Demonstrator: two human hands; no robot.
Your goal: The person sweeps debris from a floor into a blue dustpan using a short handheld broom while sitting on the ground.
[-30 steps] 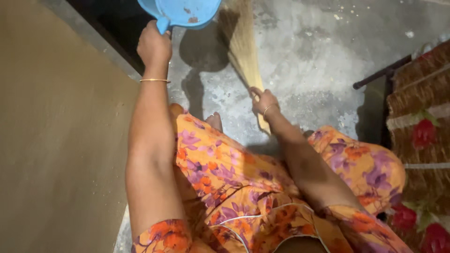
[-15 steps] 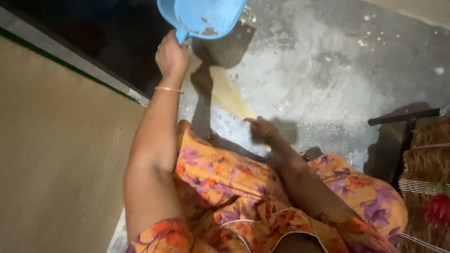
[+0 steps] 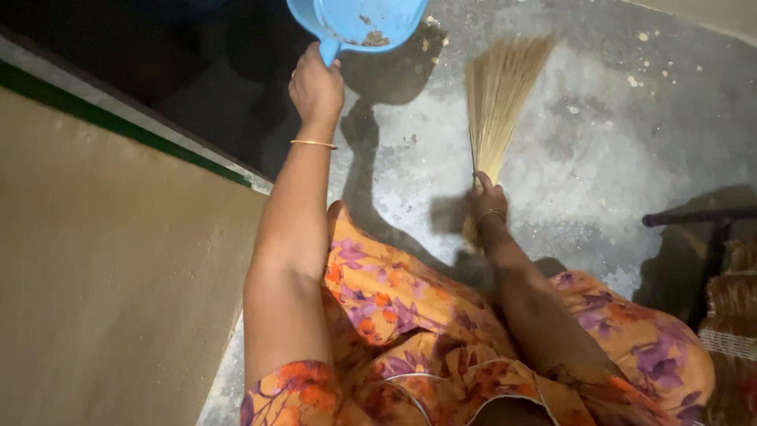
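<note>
The person is crouching over a grey concrete floor (image 3: 583, 166) and is working with both hands. The left hand (image 3: 316, 87) is closing in a fist around the short handle of one blue plastic dustpan (image 3: 359, 20), which is being held at the top edge of the view, above the floor near the dark strip along the wall. A few brown crumbs of dirt are lying inside the dustpan. One thin gold bangle (image 3: 313, 143) is circling the left wrist.

The right hand (image 3: 487, 197) is gripping one straw broom (image 3: 498, 95) at the bound neck, with the fingers wrapped around it. The bristles are fanning out away from the person, toward the top edge of the floor, and the short stub of the handle is showing just behind the hand. One thin bangle is sitting on the right wrist too. The broom is lying well to the right of the dustpan, not touching it.

Pale specks of debris are scattering over the floor near the bristle tips and beside the dustpan. A tan wall (image 3: 110, 276) with one green stripe is filling the left side. The person is wearing an orange garment (image 3: 410, 315) with purple flowers. At the right edge, one dark metal bar (image 3: 694, 217) and a woven mat are partly showing.
</note>
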